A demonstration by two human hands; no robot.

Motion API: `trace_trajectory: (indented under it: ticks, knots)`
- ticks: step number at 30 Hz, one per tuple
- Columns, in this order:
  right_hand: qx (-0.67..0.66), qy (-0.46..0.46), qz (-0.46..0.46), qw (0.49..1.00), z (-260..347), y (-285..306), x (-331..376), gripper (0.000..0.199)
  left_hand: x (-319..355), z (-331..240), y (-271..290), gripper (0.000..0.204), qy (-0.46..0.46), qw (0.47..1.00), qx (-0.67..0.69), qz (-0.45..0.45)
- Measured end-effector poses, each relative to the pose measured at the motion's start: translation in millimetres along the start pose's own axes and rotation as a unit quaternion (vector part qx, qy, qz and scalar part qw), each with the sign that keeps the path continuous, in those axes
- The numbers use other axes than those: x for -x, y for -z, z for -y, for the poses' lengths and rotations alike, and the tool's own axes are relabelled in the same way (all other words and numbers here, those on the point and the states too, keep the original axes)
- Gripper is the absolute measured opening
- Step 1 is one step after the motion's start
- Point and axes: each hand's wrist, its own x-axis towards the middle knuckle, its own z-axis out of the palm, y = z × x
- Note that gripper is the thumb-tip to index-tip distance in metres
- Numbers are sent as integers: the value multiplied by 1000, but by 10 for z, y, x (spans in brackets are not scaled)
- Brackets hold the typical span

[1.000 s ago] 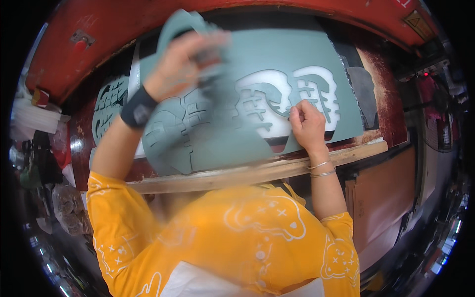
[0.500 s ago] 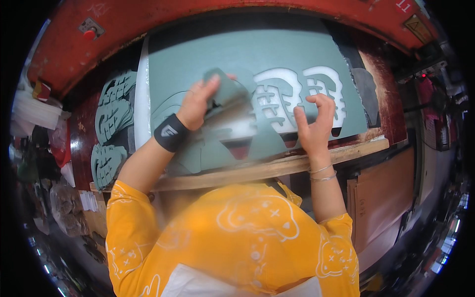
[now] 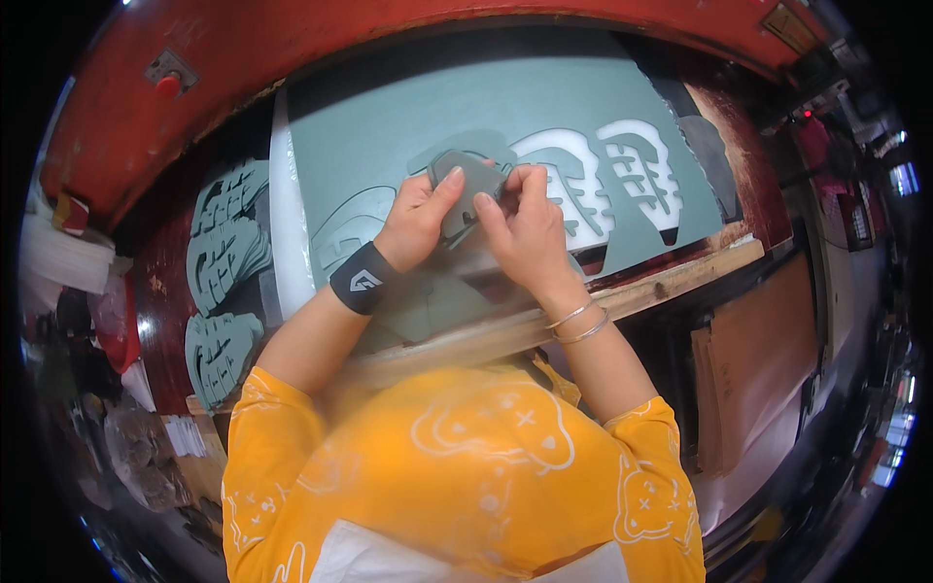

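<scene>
In the head view, the left hand [image 3: 413, 228] grips a small stack of green pieces [image 3: 473, 180], its thumb pressed flat on top and its other fingers tucked underneath. The stack is tilted above the middle of a large green sheet [image 3: 408, 117]. The right hand [image 3: 530, 228] is at the stack's right side, thumb and forefinger bent toward its edge; I cannot tell whether they pinch it or only touch it. The two hands are close together, with just the stack between them. Beyond them, a broad uncut stretch of the sheet runs back toward a red machine [image 3: 389, 34]. To the right, curved white openings [image 3: 671, 185] break the sheet near its front and right edges. A white strip [image 3: 281, 175] shows along the sheet's left edge, and past it piles of cut shapes [image 3: 228, 260] sit in a row, well apart from the left hand. The nearest pile reaches the table's front, by the end of a wooden bar [image 3: 671, 290]. This bar borders the near side, and both forearms cross above it, the left with a black wristband [image 3: 361, 279], the right with thin bracelets [image 3: 580, 328].
</scene>
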Motion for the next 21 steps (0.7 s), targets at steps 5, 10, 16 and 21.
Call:
trace_trajectory:
  ticks: [5,10,16,21]
  knots:
    - [8,1,-57,998,29,-28,90,36,-26,28,-35,39,-5,1000,10,-9]
    - [11,12,-97,995,1,-94,132,25,2,103,-48,31,-46,998,-16,-41]
    - [105,153,-159,970,-178,-196,22,18,-42,142,11,29,-43,989,-110,-86]
    - [46,79,-155,984,-167,-168,-23,14,-122,86,-11,30,-75,992,-44,-89]
